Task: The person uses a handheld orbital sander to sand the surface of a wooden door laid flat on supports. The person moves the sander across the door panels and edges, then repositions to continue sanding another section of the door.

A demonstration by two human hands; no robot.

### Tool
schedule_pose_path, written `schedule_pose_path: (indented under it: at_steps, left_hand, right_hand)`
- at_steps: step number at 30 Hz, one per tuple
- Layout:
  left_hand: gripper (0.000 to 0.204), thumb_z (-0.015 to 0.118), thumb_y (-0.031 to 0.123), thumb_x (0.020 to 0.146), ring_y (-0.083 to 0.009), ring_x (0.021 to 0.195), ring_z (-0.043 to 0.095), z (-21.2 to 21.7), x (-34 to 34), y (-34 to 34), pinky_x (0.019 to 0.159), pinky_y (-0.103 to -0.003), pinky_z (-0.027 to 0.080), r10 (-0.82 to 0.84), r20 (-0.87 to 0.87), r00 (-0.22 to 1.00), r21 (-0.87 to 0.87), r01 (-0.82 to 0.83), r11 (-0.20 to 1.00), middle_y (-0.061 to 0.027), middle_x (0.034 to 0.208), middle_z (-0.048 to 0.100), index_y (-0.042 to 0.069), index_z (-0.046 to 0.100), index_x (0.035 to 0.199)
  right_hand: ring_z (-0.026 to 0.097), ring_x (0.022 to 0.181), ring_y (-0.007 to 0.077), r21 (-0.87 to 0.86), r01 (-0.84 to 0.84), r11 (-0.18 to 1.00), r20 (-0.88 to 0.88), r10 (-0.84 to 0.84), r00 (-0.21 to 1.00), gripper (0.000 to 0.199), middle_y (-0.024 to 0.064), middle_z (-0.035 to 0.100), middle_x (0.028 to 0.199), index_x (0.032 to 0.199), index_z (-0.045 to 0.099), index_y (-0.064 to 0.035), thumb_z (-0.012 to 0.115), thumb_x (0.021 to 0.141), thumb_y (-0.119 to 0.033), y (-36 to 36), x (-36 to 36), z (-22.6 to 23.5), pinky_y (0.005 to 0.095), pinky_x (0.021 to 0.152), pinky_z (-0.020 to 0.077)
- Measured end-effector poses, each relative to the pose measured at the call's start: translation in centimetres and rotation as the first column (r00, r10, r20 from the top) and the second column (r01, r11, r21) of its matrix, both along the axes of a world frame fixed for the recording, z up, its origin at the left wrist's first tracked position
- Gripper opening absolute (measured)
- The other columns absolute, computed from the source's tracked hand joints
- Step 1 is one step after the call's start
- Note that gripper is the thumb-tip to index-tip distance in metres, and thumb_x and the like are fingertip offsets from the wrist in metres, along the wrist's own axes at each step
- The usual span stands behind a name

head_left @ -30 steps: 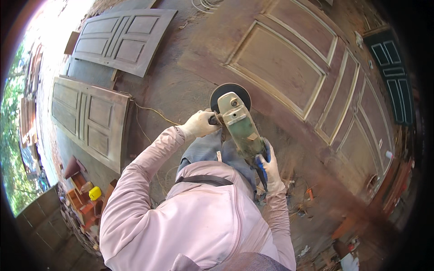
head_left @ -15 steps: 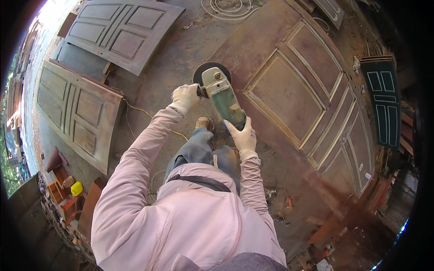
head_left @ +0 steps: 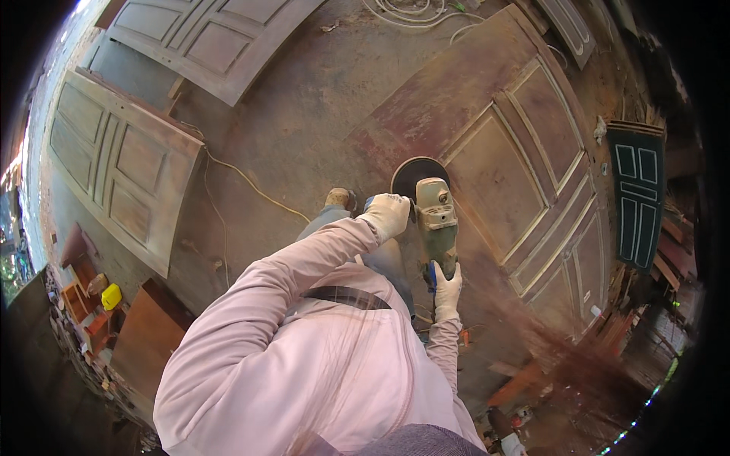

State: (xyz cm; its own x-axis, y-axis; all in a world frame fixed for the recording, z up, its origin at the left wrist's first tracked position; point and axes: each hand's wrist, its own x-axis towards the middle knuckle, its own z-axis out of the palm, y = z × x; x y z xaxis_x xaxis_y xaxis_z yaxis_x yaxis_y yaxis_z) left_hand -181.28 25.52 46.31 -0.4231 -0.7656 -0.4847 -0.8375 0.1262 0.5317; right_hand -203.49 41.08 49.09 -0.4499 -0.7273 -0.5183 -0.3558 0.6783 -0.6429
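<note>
I hold a green angle grinder (head_left: 439, 228) with a dark round disc (head_left: 407, 174) at its far end. My gloved left hand (head_left: 389, 216) is closed round its side handle. The rear of its body lies in my gloved right hand (head_left: 447, 292). Its disc overlaps the near left edge of a large reddish-brown panelled door (head_left: 490, 178) on my right; whether the two touch I cannot tell. Pale worn strips run along the mouldings of that door.
Two more panelled doors, one greyish (head_left: 213, 45) and one brown (head_left: 129, 171), lie at the left. A yellow cord (head_left: 255, 190) crosses the floor. On the right stands a dark green door (head_left: 637, 194). Wood pieces and a yellow container (head_left: 112, 296) sit at lower left.
Both my hands have brought the grinder to the right and nearer my body. Its disc has gone from beside the reddish-brown door's upper left edge to further down that edge.
</note>
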Motion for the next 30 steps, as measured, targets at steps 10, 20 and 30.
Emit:
schedule_pose_path:
  at_steps: [10, 20, 30]
  left_hand:
    - [0.026, 0.057, 0.025, 0.089, -0.0338, 0.098, 0.071, 1.4, 5.7, -5.0, 0.085, -0.043, 0.056, 0.335, 0.078, 0.939, 0.048, -0.339, 0.940, -0.0204, 0.100, 0.073, 0.006, 0.070, 0.102]
    - [0.026, 0.057, 0.018, 0.085, -0.0313, 0.098, 0.072, 1.6, -5.1, -18.2, 0.084, -0.042, 0.058, 0.535, -0.066, 0.842, 0.012, -0.535, 0.845, -0.0183, 0.103, 0.074, 0.006, 0.076, 0.099]
    - [0.027, 0.059, 0.027, 0.090, -0.0361, 0.091, 0.072, -1.1, -6.1, -16.8, 0.080, -0.046, 0.057, 0.652, -0.189, 0.734, -0.222, -0.679, 0.700, -0.0209, 0.095, 0.072, 0.002, 0.064, 0.100]
  right_hand:
    - [0.070, 0.099, 0.0323, 0.018, -0.393, 0.920, -0.089, 0.393, 0.915, 0.062, 0.0202, 0.072, 0.104, 0.116, 0.064, -0.0009, 0.082, 0.076, -0.044, -13.8, 3.9, 3.4, 0.0387, 0.085, 0.0521]
    - [0.067, 0.079, 0.0146, -0.026, -0.469, 0.883, 0.019, 0.470, 0.883, 0.055, 0.0084, 0.071, 0.093, 0.115, 0.067, -0.0013, 0.080, 0.081, -0.043, -32.2, -8.8, 2.1, 0.0299, 0.067, 0.0528]
    - [0.062, 0.062, 0.0122, 0.055, -0.600, 0.798, 0.027, 0.599, 0.800, 0.048, 0.0063, 0.069, 0.082, 0.108, 0.068, -0.0030, 0.078, 0.083, -0.043, -37.1, -9.0, 1.6, 0.0288, 0.050, 0.0484]
